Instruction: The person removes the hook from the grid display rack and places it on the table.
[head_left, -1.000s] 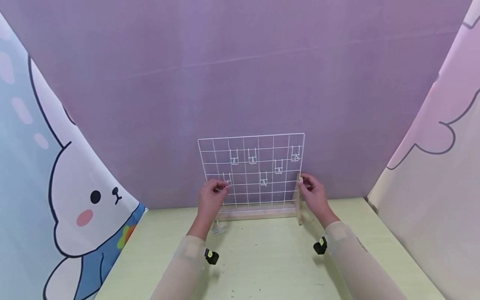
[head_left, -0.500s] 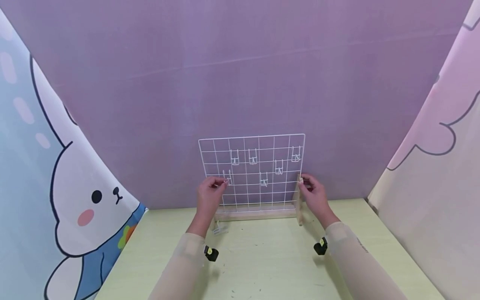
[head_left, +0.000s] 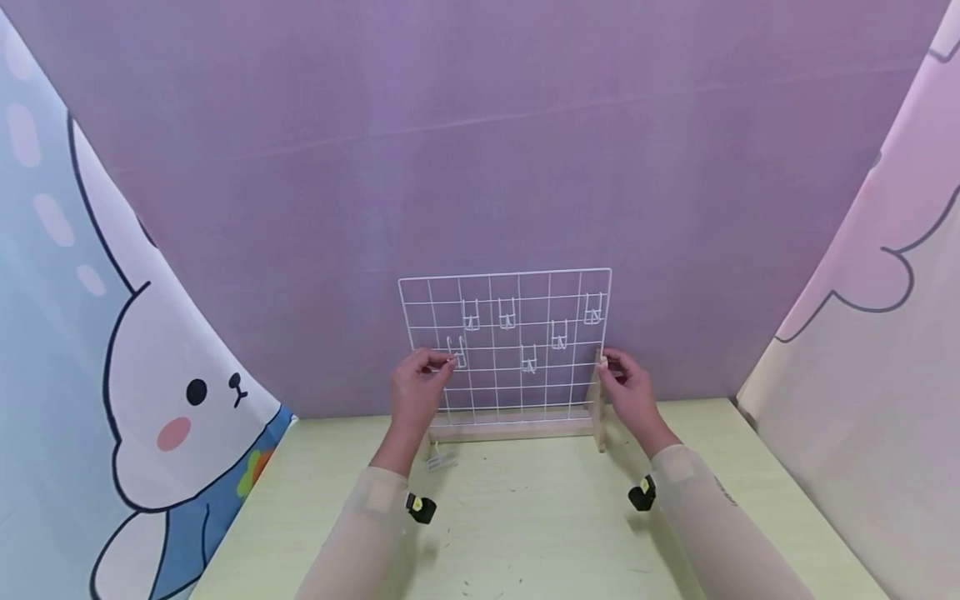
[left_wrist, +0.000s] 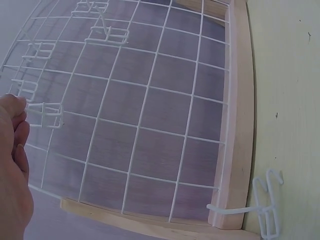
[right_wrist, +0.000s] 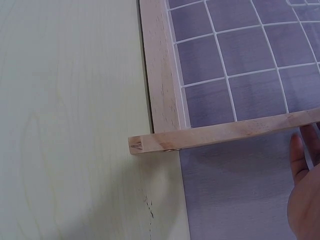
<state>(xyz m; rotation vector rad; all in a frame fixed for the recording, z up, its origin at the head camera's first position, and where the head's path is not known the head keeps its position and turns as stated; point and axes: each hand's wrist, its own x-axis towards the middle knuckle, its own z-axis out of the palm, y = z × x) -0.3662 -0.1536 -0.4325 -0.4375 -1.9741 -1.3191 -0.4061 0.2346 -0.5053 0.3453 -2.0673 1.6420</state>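
A white wire grid panel [head_left: 517, 385] stands upright in a wooden stand [head_left: 517, 431]. In the head view, my left hand [head_left: 415, 392] pinches the near end of a white wire hook [head_left: 458, 354] at the panel's left side. That hook [left_wrist: 52, 115] overlaps the grid wires in the left wrist view, beside my fingertips. My right hand [head_left: 632, 393] grips the stand's right wooden upright [right_wrist: 225, 135], thumb toward me. Part of that hand [right_wrist: 306, 200] shows below the upright in the right wrist view.
Several more white hooks, such as one at the top right [head_left: 592, 311], hang on the grid. A loose white hook [head_left: 441, 459] lies on the pale table [head_left: 540, 517] by the stand's left foot. A purple backdrop [head_left: 495, 167] rises behind the panel.
My left hand has shifted slightly up and left. The hook it pinches now sits higher against the grid, with its prongs nearer the wire above. My right hand stays on the upright.
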